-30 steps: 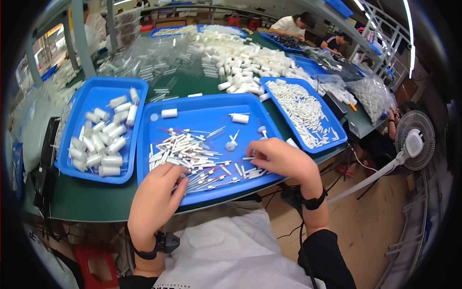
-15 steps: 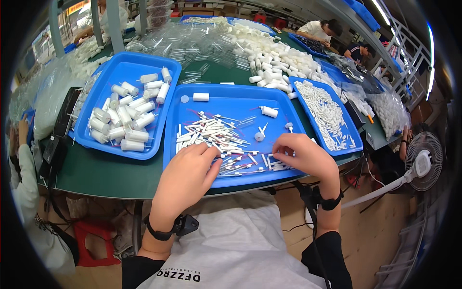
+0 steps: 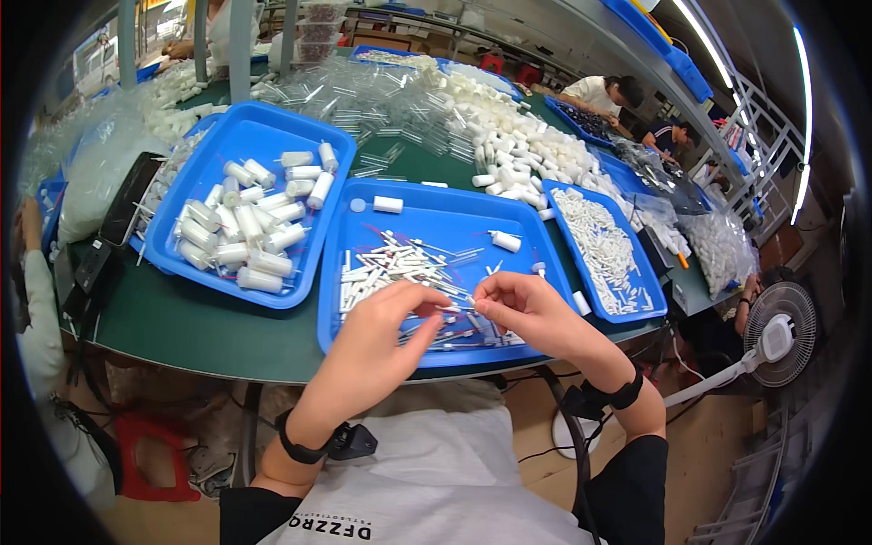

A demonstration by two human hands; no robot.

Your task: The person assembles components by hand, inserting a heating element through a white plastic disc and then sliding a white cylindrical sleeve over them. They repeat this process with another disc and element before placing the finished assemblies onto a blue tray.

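Stretching across most of the view, a green worktable [image 3: 182, 322] carries everything else, its far half heaped with clear plastic sleeves [image 3: 363, 91] and a long drift of white caps [image 3: 518, 145]. Three blue trays sit along the near edge: the left tray [image 3: 272, 127] holds a loose cluster of white cylinders [image 3: 250, 232], the right tray [image 3: 627, 300] is filled with small white tubes [image 3: 599, 245], and the middle tray [image 3: 427, 213], directly before the person, bears a scatter of thin white sticks [image 3: 391, 268] with coloured tips, plus two stray white cylinders near its far rim. A white fan [image 3: 777, 336] stands on the floor to the right, and other people work at the table's far end. Over the near part of the middle tray the two hands meet. The left hand [image 3: 381, 341] has thumb and forefinger drawn narrow, pinching at one end of a thin stick [image 3: 457, 307] just above the pile. The right hand [image 3: 531, 313] closes its fingertips on the other end of the same stick, so the tips of both hands almost touch. Each wrist wears a dark band.
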